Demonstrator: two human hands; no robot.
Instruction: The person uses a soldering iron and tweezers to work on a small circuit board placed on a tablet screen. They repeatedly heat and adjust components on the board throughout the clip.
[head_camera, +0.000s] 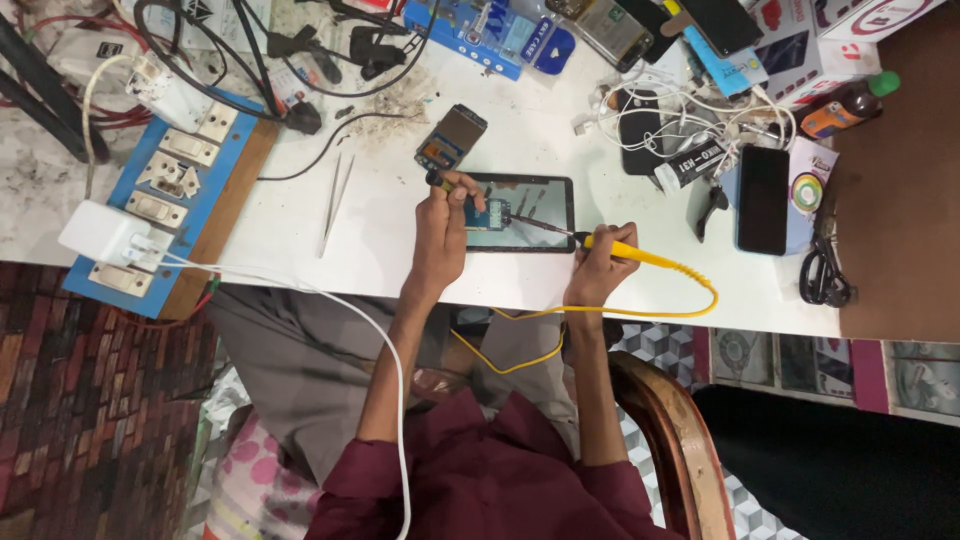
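Our right hand (598, 268) is closed around the yellow soldering iron (640, 256), tip on the small blue circuit board (489, 214). Our left hand (445, 225) pinches that light, fragile board by its edge over the dark tablet (552, 205) on the white bench (400, 200).

A white worktable (400, 200) carries a dark tablet (520, 212), tweezers (336, 203), a small phone (451, 136), a blue switchboard (165, 195), scissors (822, 272), a black phone (763, 199) and tangled white cables (690, 110).
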